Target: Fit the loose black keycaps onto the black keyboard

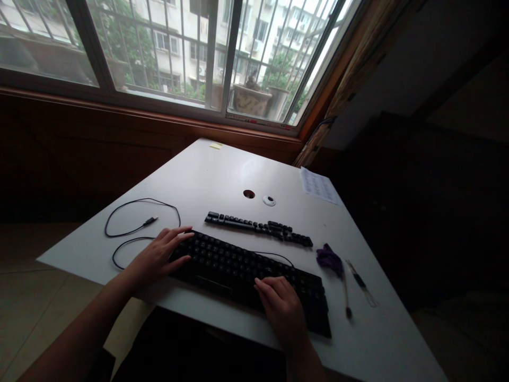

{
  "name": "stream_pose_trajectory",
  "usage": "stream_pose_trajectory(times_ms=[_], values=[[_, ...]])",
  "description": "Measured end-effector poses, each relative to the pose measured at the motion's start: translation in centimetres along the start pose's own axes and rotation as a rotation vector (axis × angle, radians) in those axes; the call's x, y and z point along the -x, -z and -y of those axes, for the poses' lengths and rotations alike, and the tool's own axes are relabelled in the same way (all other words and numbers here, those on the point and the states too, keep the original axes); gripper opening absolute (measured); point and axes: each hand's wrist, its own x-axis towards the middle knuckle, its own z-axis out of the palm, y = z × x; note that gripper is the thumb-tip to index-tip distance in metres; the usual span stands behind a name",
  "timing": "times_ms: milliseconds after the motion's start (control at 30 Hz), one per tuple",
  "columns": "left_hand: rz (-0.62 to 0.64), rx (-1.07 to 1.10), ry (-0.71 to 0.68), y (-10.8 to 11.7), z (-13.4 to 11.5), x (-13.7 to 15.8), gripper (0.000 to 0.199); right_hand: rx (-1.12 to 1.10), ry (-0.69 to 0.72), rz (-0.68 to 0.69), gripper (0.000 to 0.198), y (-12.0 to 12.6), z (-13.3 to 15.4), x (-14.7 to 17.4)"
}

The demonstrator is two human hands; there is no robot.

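A black keyboard [226, 260] lies at a slant along the near edge of the white table. Across its left end rests my left hand [163, 249], with thumb and fingers apart and touching the keys and far edge. Over the near rows, right of the middle, my right hand [280, 302] is closed in a pinch; whatever is between the fingertips is too small or hidden to make out. The keyboard's near row looks bare of keycaps in part. Loose black keycaps [238, 223] stand lined up in rows behind the keyboard.
A black cable [141, 200] with a USB plug [150, 220] loops at left. On the right lie a purple cloth [329, 259], a small brush [347, 302] and a wire keycap puller [361, 281]. Behind are a cable hole [248, 194], its white cover [269, 200] and printed paper [320, 185].
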Motion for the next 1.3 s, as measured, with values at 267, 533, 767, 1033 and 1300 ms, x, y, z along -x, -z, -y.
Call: stream_pose_trajectory(times_ms=[267,533,767,1033,1300], values=[[-0.01,-0.008,-0.005,0.04,0.02,0.0,0.052,-0.006,0.018,0.011,0.023,-0.2,-0.4,0.29],[-0.001,-0.011,0.001,0.16,-0.1,-0.02,0.051,-0.044,-0.044,-0.091,0.027,-0.28,-0.39,0.62],[-0.001,-0.011,-0.008,0.15,-0.11,-0.05,0.052,-0.031,-0.028,-0.077,0.028,-0.12,-0.22,0.68],[-0.013,-0.008,-0.002,0.06,-0.12,0.0,0.051,-0.022,-0.009,-0.05,0.026,-0.01,-0.22,0.59],[-0.007,-0.008,-0.011,-0.08,0.28,0.07,0.053,-0.034,-0.032,-0.052,0.028,-0.24,-0.19,0.7]])
